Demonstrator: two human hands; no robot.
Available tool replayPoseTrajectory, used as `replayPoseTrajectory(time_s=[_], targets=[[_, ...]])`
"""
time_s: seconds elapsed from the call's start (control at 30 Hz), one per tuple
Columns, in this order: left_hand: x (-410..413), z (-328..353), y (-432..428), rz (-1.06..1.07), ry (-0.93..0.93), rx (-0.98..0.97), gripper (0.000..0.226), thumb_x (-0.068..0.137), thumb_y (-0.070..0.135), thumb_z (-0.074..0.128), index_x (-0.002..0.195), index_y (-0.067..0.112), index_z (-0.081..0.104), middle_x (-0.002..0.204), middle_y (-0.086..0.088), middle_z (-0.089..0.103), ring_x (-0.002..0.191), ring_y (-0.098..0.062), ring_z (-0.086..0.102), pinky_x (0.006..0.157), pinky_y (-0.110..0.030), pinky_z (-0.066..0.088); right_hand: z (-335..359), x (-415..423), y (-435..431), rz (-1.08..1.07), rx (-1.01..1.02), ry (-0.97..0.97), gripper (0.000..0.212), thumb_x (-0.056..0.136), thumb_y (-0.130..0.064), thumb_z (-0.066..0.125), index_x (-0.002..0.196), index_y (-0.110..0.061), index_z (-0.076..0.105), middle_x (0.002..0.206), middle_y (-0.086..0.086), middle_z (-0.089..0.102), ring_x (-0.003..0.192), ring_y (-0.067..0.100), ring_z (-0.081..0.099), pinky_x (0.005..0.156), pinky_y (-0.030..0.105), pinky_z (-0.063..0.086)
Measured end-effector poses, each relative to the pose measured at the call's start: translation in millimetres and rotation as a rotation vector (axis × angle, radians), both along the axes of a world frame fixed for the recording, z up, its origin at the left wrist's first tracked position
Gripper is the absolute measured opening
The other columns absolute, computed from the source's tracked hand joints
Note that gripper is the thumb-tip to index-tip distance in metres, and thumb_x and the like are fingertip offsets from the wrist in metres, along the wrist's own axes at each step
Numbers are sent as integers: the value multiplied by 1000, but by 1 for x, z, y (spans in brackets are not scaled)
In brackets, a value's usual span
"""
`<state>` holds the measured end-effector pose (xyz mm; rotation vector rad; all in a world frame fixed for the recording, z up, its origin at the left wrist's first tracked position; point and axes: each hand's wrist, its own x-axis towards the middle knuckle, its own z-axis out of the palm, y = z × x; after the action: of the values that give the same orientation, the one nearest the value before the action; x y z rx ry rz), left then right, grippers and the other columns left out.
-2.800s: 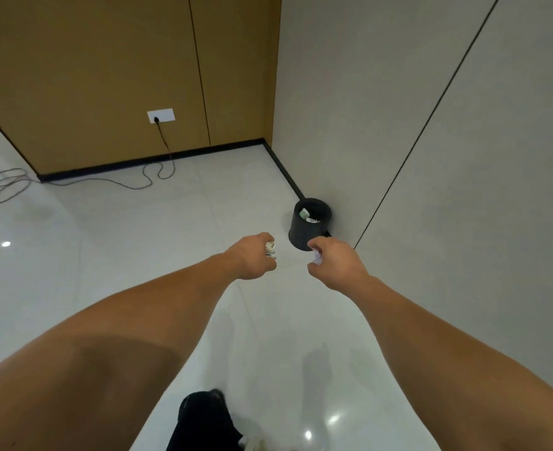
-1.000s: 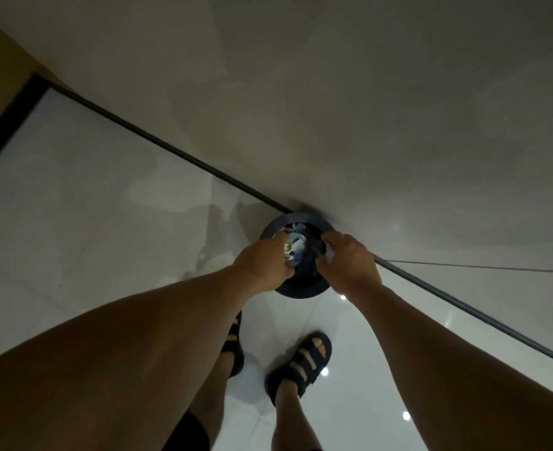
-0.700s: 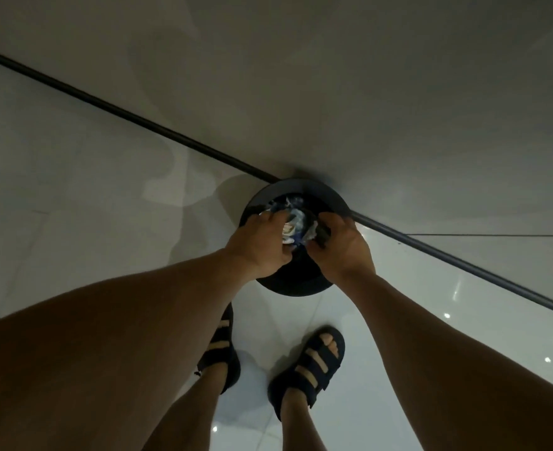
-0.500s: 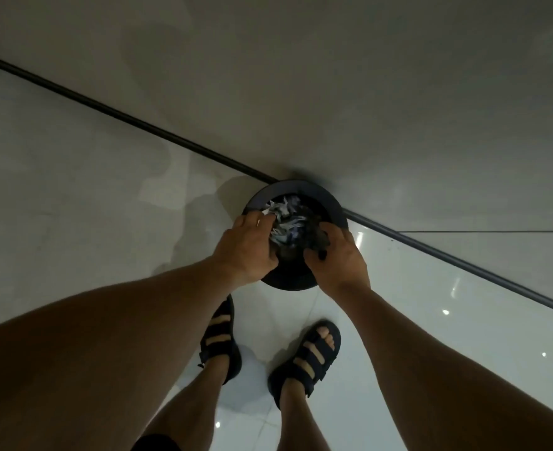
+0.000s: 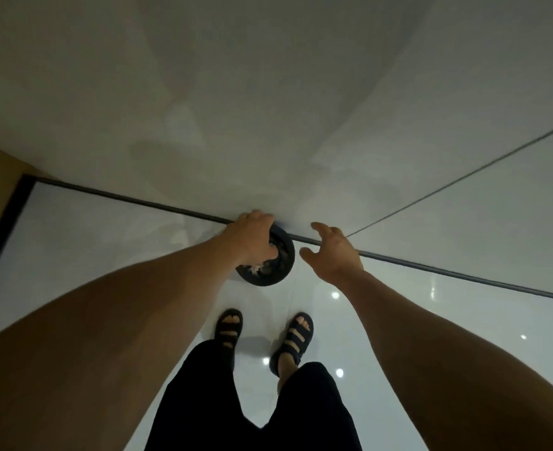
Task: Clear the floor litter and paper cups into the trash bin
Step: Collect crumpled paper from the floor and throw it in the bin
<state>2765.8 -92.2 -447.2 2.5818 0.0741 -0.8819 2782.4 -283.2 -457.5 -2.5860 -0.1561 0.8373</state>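
– Pale glossy floor (image 5: 106, 242) meets a grey wall (image 5: 268, 92) at a dark baseboard (image 5: 138, 200), and the black trash bin (image 5: 285, 266) stands just against this line. What is different from half a second ago?

– Both hands were then low over the bin's mouth, with crumpled paper between them. Now the right hand (image 5: 332, 255) is off to the right of the bin and does not touch it. Its fingers (image 5: 320, 226) are spread and released, and nothing is in them.

– And the left hand (image 5: 252, 237)?

– It remains over the left part of the bin. Its fingers bend down toward the rim, but the back of the hand hides them. I cannot tell if they grasp the rim, some paper, or nothing.

– Where is the litter?

– White crumpled paper (image 5: 256, 270) shows inside the bin, just below the left hand. On the floor in this view I see only the person's sandals (image 5: 229, 327) and some light reflections.

– So what does it mean for the task?

– I judge that this load is delivered, because the right hand has let go of its piece. The left hand perhaps presses the paper down or steadies the bin. The view is narrow, so I cannot say whether cups or litter remain elsewhere. The person probably must turn back to the room and look.
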Motion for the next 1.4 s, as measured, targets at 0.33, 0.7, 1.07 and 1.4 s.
replayPoseTrajectory(time_s=[0.33,0.7,1.07,1.4], targets=[[3,131,-71,-381,-45,-15,82,84,45,60,151,21,19,153,-6,24,137,-28,27,110,-41,31,144,-76,-83,-366,-107,-60,64,89,-44,60,146,-28,35,145,3,40,120,24,53,92,33,45],[-39,209,-289,-884,-170,-51,78,86,45,58,151,23,19,153,-5,24,138,-26,27,111,-40,31,212,-200,-238,-900,-129,-188,67,87,-46,59,147,-27,34,147,4,37,119,24,54,93,34,46],[-163,245,-544,-1132,-239,-96,75,87,44,58,150,22,23,154,-4,25,139,-25,28,111,-41,31,249,-384,-452,-1203,-194,-192,68,88,-43,59,148,-26,31,147,4,34,123,26,49,96,38,46],[-220,252,-727,-1331,-246,-122,77,87,44,58,150,25,20,155,-2,25,138,-25,30,108,-43,35,247,-452,-600,-1377,-171,-168,70,88,-41,60,149,-25,30,148,4,31,121,27,50,94,37,47]])
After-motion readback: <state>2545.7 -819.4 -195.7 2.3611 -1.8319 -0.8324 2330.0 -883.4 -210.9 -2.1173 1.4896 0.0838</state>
